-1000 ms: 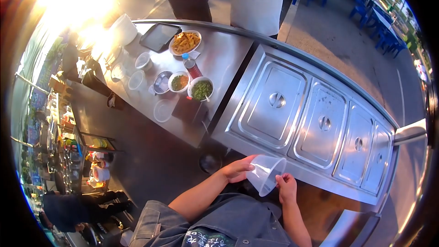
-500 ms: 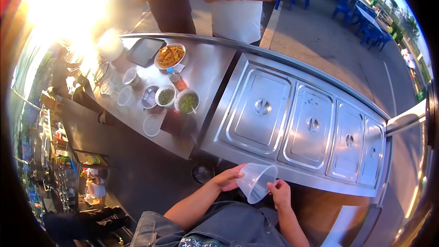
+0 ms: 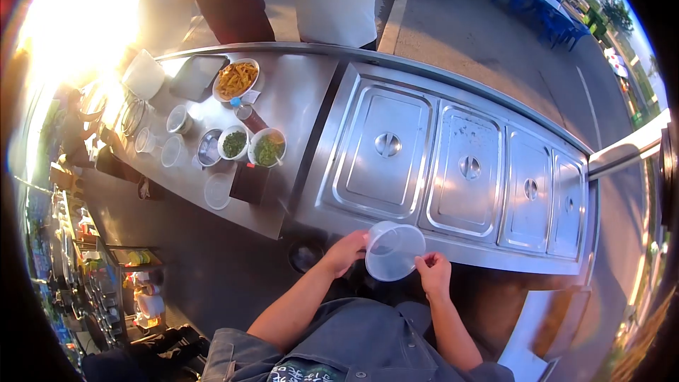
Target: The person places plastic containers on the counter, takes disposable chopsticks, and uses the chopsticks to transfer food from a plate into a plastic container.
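Note:
A translucent plastic tub is tipped on its side in front of my body, its round opening facing me. My left hand grips its left side, with the fingers partly hidden behind the wall. On the lower right rim, my right hand pinches the edge between thumb and fingers. The inside of the tub looks bare. Just beyond it is the front edge of a steel counter with lidded food pans.
To the left on the steel counter stand a bowl of chopped greens, another green-filled bowl, a sauce bottle, a plate of orange-brown food and a dark box. Two people stand across the counter.
The tub has turned so its opening faces me more directly, and both hands have risen slightly with it. My view has shifted, moving the counter left and up in the picture.

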A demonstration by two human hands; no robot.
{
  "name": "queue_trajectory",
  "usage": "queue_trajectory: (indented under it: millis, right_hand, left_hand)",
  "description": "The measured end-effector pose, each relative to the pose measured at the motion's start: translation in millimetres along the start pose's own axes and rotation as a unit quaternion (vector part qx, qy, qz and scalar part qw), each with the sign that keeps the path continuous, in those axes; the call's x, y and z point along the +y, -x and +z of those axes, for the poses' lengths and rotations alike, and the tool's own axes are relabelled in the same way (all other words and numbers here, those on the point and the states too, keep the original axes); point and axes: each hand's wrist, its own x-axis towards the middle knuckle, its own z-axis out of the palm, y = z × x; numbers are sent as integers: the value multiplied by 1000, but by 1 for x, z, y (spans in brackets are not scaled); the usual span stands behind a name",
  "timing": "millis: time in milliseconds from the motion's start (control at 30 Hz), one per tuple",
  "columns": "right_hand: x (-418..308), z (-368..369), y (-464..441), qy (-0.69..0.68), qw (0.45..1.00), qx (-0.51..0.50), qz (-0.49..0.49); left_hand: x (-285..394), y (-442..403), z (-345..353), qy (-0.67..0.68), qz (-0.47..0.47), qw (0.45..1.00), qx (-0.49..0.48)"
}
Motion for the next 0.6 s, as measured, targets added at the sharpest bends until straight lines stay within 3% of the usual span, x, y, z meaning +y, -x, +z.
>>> queue_trajectory:
  millis: [67,100,167,200,267,300,333,400,533,600]
  right_hand:
    - [8,6,-11,-28,999,42,-19]
    - [10,8,-15,-28,998,49,-11]
    - [13,13,-24,15,997,65,-44]
    - [17,16,-30,15,997,69,-39]
    - [23,22,-38,44,994,79,-54]
    - [26,26,-42,63,993,81,-62]
    - [30,27,-44,63,993,81,-60]
    - [34,34,-48,64,993,74,-61]
    - [47,41,-56,50,995,64,-64]
    - [41,41,-54,60,994,71,-53]
  left_hand:
    - [-9,-12,-4,-134,122,974,135]
    - [-9,-12,-1,-135,113,976,130]
    - [-3,-12,1,-187,191,944,192]
    - [-3,-18,-1,-189,186,946,189]
    - [-6,-27,-1,-378,184,885,203]
    - [-10,-30,2,-415,220,852,231]
    - [-12,-35,3,-415,218,853,230]
    - [-19,-50,-10,-549,224,749,295]
    - [-26,-65,-22,-524,162,757,355]
    - [-30,-73,-26,-521,183,738,388]
